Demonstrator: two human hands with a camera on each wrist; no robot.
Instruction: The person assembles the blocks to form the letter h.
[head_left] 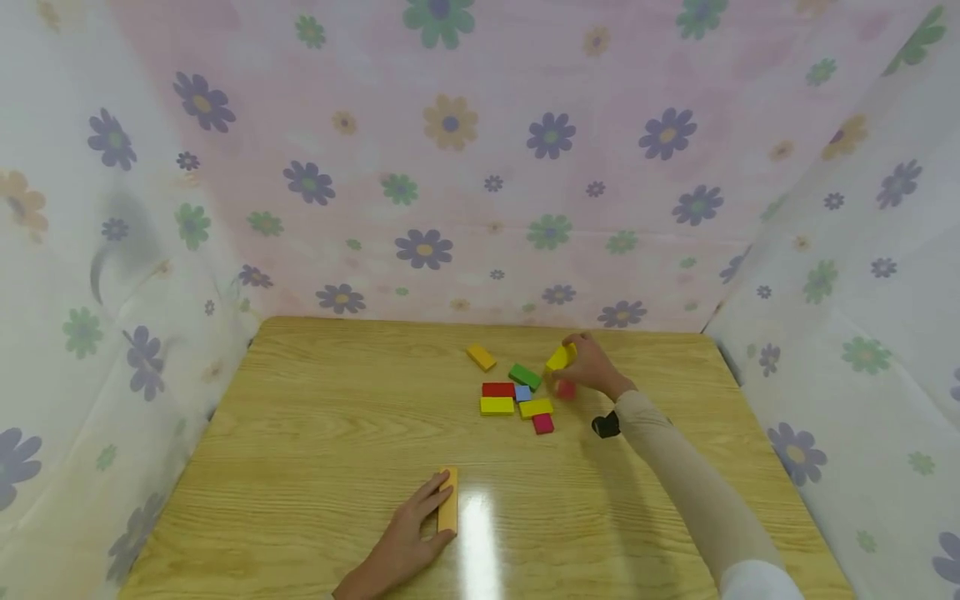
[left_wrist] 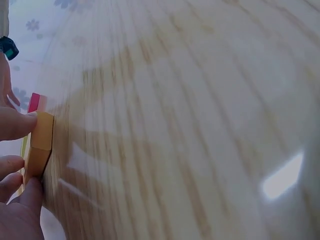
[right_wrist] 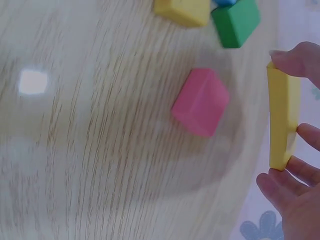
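Observation:
Near the front of the table, my left hand (head_left: 403, 535) grips a light orange wooden block (head_left: 448, 504), thumb at its near end and fingers along the far part. The left wrist view shows that block (left_wrist: 41, 132) standing on the wood between thumb and fingers. At the back right, my right hand (head_left: 594, 367) pinches a yellow block (head_left: 559, 358) by its two ends. In the right wrist view this yellow block (right_wrist: 282, 117) is raised above the table. A pinkish-red block (head_left: 567, 389) lies just below the right hand.
A cluster of loose blocks lies left of the right hand: a green block (head_left: 525, 376), a red block (head_left: 498, 389), a small blue block (head_left: 522, 392), yellow blocks (head_left: 497, 407) and a crimson block (head_left: 543, 424). Another orange block (head_left: 481, 357) lies behind. Flowered cloth (head_left: 450, 192) encloses the table.

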